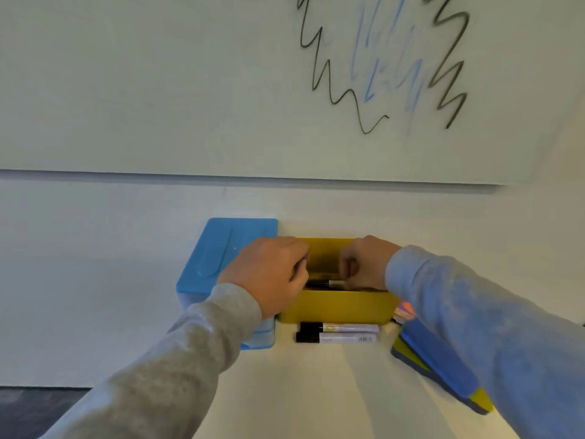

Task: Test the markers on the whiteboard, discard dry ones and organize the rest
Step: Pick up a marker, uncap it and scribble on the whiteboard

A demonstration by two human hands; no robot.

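A yellow open box [338, 307] stands on the table against the wall below the whiteboard [190, 90]. Both my hands reach into it. My left hand [272, 274] curls its fingers at the box's left end, and my right hand [364, 263] curls at the right end. Between them a black-capped marker [329, 283] lies across the box; both hands seem to grip its ends, though the fingertips are hidden. Two more markers with black caps [337, 333] lie side by side on the table in front of the box. Black and pale blue scribbles [389, 64] mark the whiteboard.
A blue lidded box [221, 248] stands to the left of the yellow one, touching it. At the right, under my right sleeve, lie a blue and yellow flat lid or pad stack [440, 362] and some coloured items [403, 312]. The table's left edge drops to dark floor [31, 407].
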